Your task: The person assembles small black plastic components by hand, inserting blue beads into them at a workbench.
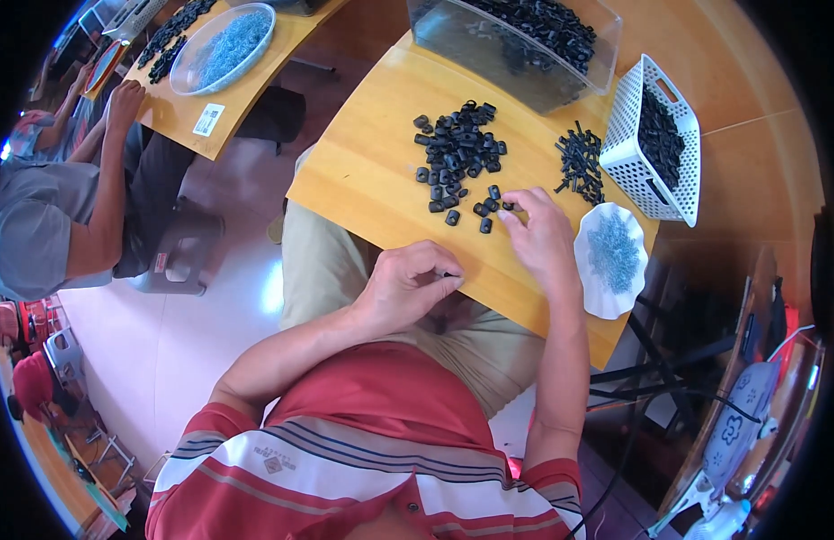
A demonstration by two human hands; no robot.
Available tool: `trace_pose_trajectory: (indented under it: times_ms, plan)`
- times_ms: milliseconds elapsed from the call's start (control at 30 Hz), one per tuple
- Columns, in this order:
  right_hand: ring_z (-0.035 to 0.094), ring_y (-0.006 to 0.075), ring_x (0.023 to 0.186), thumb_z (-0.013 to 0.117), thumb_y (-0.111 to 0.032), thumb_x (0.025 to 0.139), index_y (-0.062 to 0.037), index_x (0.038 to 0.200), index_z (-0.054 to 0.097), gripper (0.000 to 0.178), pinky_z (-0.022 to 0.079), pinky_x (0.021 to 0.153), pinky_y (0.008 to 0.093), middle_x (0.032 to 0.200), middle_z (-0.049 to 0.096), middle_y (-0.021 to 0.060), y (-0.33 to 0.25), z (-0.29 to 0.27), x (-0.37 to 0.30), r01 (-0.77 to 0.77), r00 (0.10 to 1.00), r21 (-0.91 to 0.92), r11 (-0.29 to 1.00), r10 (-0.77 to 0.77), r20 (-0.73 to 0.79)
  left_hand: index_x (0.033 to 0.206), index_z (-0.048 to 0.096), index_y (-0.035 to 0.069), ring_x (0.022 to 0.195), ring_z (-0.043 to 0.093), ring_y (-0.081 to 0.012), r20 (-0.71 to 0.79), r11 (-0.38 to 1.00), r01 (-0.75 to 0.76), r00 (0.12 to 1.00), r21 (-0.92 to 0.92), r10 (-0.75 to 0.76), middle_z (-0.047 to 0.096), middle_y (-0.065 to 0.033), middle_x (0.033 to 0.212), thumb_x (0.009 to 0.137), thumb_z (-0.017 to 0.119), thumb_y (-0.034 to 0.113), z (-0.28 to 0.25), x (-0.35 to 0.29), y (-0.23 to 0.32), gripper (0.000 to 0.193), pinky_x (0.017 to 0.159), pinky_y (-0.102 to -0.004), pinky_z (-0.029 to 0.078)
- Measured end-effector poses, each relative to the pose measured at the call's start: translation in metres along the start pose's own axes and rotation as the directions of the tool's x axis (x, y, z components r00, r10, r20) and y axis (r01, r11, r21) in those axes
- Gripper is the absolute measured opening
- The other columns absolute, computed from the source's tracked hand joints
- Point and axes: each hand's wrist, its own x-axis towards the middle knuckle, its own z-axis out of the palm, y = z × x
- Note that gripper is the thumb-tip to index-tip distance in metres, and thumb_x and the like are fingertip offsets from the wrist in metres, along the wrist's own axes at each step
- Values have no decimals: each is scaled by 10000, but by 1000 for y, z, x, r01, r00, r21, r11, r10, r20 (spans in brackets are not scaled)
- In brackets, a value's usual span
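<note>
At the centre of the frame, the left hand (406, 281) pinches a small dark piece (449, 275) by the front edge of the desk (358, 166). Above and slightly right of it lie stubby black parts (462, 148), their long axes at mixed angles. Just right of their lower end, the right hand (541, 236) is nearer, its fingertips at a loose black part (508, 206); whether gripped, I cannot tell. Thin black rods (580, 164) lie to its upper right.
</note>
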Motion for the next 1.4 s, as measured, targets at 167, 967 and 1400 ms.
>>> trace_pose_trajectory:
  times_ms: [167, 967, 1400]
  plan:
    - [639, 344, 908, 662, -175, 873, -89, 1053, 700, 202, 504, 799, 415, 1008, 645, 121, -3, -2, 2, 19, 998, 41, 999, -17, -66, 924, 686, 6, 841, 658, -145, -22, 1000, 19, 1000, -7, -19, 681, -61, 916, 830, 731, -39, -6, 1, 1, 113, 748, -265, 523]
    - [655, 64, 674, 686, 62, 774, 28, 846, 631, 97, 517, 603, 202, 879, 688, 75, -20, 30, 14, 259, 956, 371, 892, -183, -228, 939, 700, 7, 788, 639, -92, -99, 993, 15, 995, -117, -27, 670, -42, 901, 850, 736, 6, -11, 9, -6, 97, 660, -239, 524]
    - [626, 60, 727, 709, 22, 826, 12, 951, 694, 126, 505, 656, 204, 872, 678, 27, -11, 36, -15, 142, 989, 753, 643, -64, -131, 944, 698, -5, 767, 626, -76, -90, 981, 1, 996, -194, -18, 669, -55, 957, 850, 730, -12, -7, 20, -12, 100, 626, -219, 509]
